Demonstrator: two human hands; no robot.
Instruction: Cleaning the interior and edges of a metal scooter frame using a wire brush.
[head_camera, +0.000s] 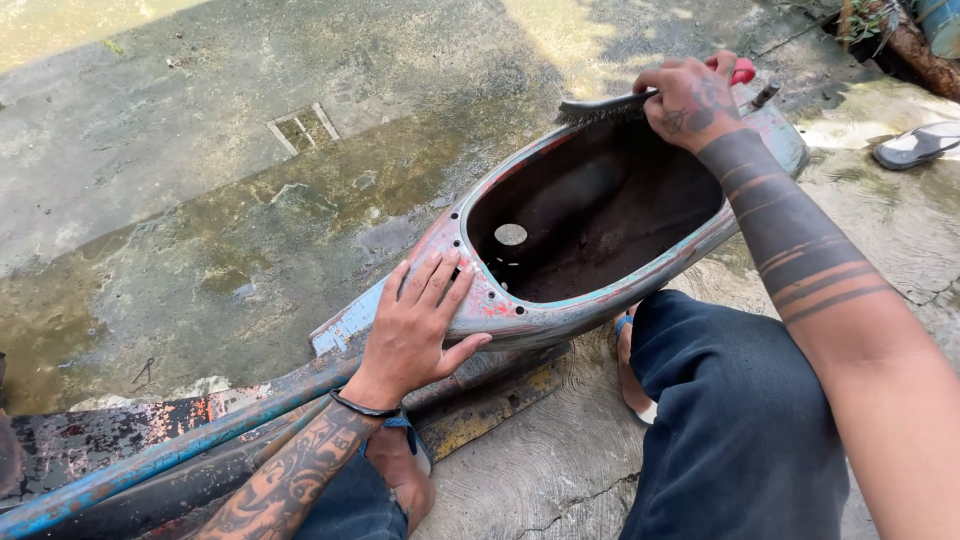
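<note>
Right hand (690, 100) is clenched round the red handle of a wire brush (605, 107), bristles resting on the far rim of the old scooter shell (520, 310), so it can scrub that edge. Left hand (420, 325) lies flat and released on the near rim, pinning the shell to stop it rocking. Shell sits hollow-side up on the wet concrete ground (200, 200), propped against a blue pipe (170, 450) between the knees.

Shell hollow (590, 215) open from above; blue tube (170, 455), knee (720, 400) crowd near side.
</note>
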